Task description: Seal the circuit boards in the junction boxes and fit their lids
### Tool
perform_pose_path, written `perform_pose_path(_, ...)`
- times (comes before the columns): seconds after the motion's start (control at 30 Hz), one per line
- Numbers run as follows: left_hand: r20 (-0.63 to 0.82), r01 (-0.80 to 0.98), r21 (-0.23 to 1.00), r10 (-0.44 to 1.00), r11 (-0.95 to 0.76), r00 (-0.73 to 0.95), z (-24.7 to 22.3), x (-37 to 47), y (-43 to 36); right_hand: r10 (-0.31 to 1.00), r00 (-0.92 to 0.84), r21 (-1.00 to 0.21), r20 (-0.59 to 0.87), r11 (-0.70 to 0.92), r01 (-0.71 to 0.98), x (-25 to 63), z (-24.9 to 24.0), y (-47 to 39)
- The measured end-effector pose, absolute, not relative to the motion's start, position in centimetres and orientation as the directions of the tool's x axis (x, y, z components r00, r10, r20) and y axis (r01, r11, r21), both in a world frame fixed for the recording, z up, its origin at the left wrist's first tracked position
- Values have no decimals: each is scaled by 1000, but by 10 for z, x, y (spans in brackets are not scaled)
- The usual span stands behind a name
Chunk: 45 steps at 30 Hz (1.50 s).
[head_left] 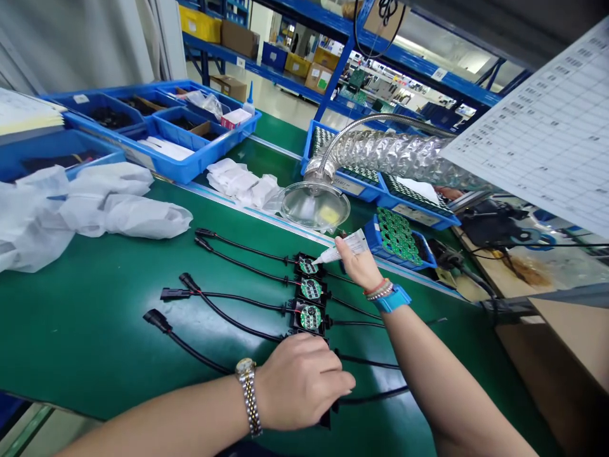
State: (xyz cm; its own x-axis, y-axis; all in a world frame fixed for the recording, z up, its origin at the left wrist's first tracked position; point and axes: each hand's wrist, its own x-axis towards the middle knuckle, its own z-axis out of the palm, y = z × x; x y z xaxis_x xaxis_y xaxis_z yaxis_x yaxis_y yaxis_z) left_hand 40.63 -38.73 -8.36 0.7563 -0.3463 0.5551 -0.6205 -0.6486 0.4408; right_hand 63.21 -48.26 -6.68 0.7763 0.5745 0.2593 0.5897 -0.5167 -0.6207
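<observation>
Several black housings stand in a row on the green table, each visible one with a round green circuit board (pixel 311 317) inside and black cables with connectors (pixel 157 320) running from it. My right hand (pixel 360 266) is closed around a white squeeze tube (pixel 351 246). The tube's pointed nozzle slants down to the circuit board (pixel 309 264) in the farthest housing, at or just above it. Over the nearest housings rests my left hand (pixel 305 382), with its fingers curled. It covers those housings, and whatever its fingers grip is hidden.
A fume extraction hood (pixel 314 206) on a foil duct stands behind the row. Blue divided bins (pixel 190 166) are at the back left, with white wrapped bundles (pixel 147 216) before them. On the right, a small blue bin holds green circuit boards (pixel 398 235). A paper sheet (pixel 542 139) hangs upper right.
</observation>
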Motion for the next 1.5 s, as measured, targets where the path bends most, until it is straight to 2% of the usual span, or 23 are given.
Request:
perform_pose_path(0.63,547,-620,425,-359,-660,756,-83,407,-385,640,720,-489,266,-554,674,637,-64,-479)
perform_pose_path(1.13,536,-619,427,-367,-659,760,-85,407,-385,678,712,-445,185,-588,675,624,-55,-487)
perform_pose_path(1.37,549,-618,434,-351,-656,758,-84,408,-386,702,682,-439,205,-557,705,620,-53,-490)
perform_pose_path(1.5,550,-624,430,-358,-653,754,-84,407,-386,670,716,-405,196,-610,681,621,-51,-490)
